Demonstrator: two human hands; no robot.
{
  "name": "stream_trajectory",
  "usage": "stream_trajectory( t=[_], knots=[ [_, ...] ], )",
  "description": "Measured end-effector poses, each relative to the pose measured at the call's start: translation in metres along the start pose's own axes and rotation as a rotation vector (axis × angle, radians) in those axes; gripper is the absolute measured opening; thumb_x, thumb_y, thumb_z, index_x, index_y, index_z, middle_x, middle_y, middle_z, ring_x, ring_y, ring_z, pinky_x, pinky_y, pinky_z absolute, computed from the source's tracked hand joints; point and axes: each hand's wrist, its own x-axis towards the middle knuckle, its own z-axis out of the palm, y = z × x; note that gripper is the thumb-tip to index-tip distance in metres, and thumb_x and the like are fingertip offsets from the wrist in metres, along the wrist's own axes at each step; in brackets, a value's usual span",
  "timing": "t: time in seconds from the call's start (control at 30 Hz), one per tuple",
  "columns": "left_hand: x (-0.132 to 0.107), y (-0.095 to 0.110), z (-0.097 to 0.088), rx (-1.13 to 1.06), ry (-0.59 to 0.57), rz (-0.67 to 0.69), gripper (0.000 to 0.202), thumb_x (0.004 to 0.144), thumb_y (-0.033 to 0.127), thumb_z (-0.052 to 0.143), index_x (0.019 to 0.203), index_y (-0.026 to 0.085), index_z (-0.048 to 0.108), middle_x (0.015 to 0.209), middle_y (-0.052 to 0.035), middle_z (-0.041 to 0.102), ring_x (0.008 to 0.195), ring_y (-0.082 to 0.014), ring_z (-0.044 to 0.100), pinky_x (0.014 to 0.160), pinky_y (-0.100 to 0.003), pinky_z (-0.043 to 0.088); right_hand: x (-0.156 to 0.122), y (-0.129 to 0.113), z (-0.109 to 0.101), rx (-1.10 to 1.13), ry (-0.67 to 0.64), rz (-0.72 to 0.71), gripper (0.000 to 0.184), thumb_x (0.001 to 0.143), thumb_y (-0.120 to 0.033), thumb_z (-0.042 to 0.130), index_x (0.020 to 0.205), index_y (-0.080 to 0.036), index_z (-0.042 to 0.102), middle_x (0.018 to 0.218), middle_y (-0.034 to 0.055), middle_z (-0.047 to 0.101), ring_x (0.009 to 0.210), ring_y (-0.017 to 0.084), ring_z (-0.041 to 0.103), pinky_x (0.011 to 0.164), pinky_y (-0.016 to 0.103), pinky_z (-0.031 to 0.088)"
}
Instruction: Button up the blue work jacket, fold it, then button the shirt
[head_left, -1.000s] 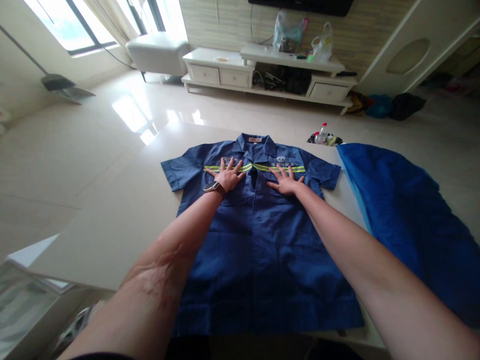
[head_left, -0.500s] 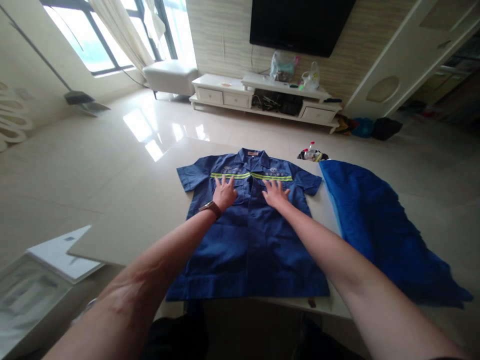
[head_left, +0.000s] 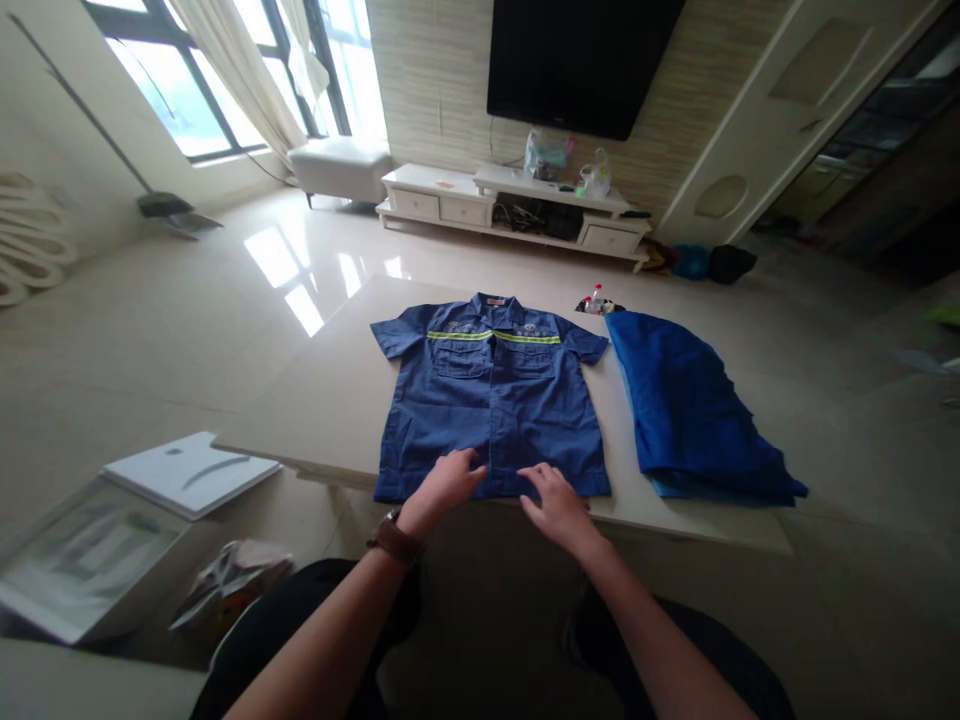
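A navy short-sleeved work shirt point(head_left: 491, 410) lies flat and front up on the pale table point(head_left: 322, 400), its collar at the far side. A yellow-green reflective stripe point(head_left: 457, 336) crosses its chest above two pockets. Near the left part of the hem is my left hand point(head_left: 450, 480), open with fingers loosely curved and a watch point(head_left: 395, 538) on the wrist. My right hand point(head_left: 555, 500) is open at the right part of the hem, thumb and fingers apart. Neither hand holds anything; whether the fingertips touch the cloth I cannot tell.
A bright blue cloth point(head_left: 690, 410) lies on the table's right side. Bottles with red caps point(head_left: 595, 300) show past the far edge. At the lower left are a white box point(head_left: 105, 550) and a plastic bag point(head_left: 232, 590). A TV cabinet point(head_left: 450, 205) stands beyond.
Both hands have drawn back from the shirt's chest to its near hem. The shirt stays spread out, and my view has shifted somewhat.
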Motion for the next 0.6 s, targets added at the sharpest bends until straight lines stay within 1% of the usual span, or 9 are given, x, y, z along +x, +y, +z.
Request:
stream_trajectory(
  t=[0.07,0.13,0.23,0.3,0.37,0.43,0.53,0.6],
  knots=[
    [-0.006,-0.003,0.001,0.049,-0.027,-0.012,0.034,0.099,0.034,0.053,0.122,0.015,0.07,0.126,-0.0154,0.073,0.118,-0.0285,0.068,0.099,-0.034,0.05,0.001,-0.011,0.008,-0.055,-0.079,-0.061,0.05,0.093,-0.024,0.06,0.143,-0.029,0.059,0.137,0.0093,0.059,0.124,0.026,0.055,0.105,0.043,0.049],
    [-0.007,-0.005,0.001,0.115,-0.025,-0.034,0.032,0.098,0.033,0.052,0.118,0.016,0.071,0.122,-0.0152,0.074,0.116,-0.0306,0.07,0.096,-0.036,0.051,0.005,-0.018,0.014,-0.096,-0.124,-0.093,0.056,0.095,-0.027,0.061,0.15,-0.036,0.053,0.147,0.0085,0.051,0.13,0.027,0.051,0.105,0.045,0.05],
    [0.0,-0.005,0.001,0.209,-0.004,-0.038,0.027,0.096,0.027,0.052,0.111,0.017,0.072,0.114,-0.0139,0.076,0.11,-0.0312,0.071,0.091,-0.037,0.052,0.014,-0.021,0.022,-0.176,-0.187,-0.116,0.064,0.095,-0.028,0.062,0.154,-0.044,0.046,0.155,0.0075,0.043,0.134,0.031,0.046,0.103,0.05,0.051],
    [0.008,-0.004,0.004,0.239,0.006,-0.018,0.025,0.094,0.023,0.053,0.11,0.018,0.073,0.11,-0.0126,0.076,0.108,-0.0303,0.072,0.089,-0.035,0.052,0.019,-0.02,0.025,-0.214,-0.223,-0.129,0.064,0.093,-0.028,0.065,0.153,-0.044,0.049,0.155,0.0078,0.042,0.133,0.033,0.046,0.101,0.05,0.051],
    [0.018,-0.004,0.01,0.235,-0.007,-0.001,0.025,0.091,0.02,0.055,0.109,0.02,0.072,0.109,-0.011,0.076,0.105,-0.0291,0.072,0.086,-0.034,0.052,0.025,-0.017,0.023,-0.211,-0.223,-0.128,0.053,0.092,-0.029,0.065,0.144,-0.037,0.059,0.15,0.0094,0.046,0.127,0.032,0.049,0.099,0.047,0.052],
    [0.027,-0.005,0.016,0.219,-0.019,0.017,0.025,0.09,0.019,0.056,0.108,0.022,0.072,0.108,-0.0095,0.076,0.103,-0.0278,0.072,0.084,-0.033,0.052,0.031,-0.013,0.018,-0.161,-0.185,-0.115,0.036,0.093,-0.031,0.064,0.13,-0.028,0.066,0.14,0.0107,0.053,0.119,0.029,0.054,0.098,0.043,0.052],
    [0.036,-0.005,0.025,0.205,-0.02,0.071,0.021,0.089,0.019,0.059,0.106,0.022,0.07,0.108,-0.0084,0.075,0.101,-0.0259,0.071,0.084,-0.032,0.051,0.041,-0.003,0.01,-0.025,-0.106,-0.049,0.019,0.097,-0.027,0.057,0.113,-0.023,0.066,0.119,0.0086,0.062,0.104,0.023,0.061,0.094,0.036,0.052],
    [0.039,-0.002,0.03,0.191,-0.023,0.099,0.021,0.088,0.02,0.062,0.107,0.022,0.069,0.109,-0.0077,0.074,0.1,-0.0249,0.071,0.085,-0.031,0.051,0.045,0.004,0.005,0.065,-0.04,0.0,0.017,0.097,-0.02,0.05,0.107,-0.023,0.064,0.108,0.0064,0.064,0.099,0.021,0.064,0.092,0.034,0.051]
  ],
)
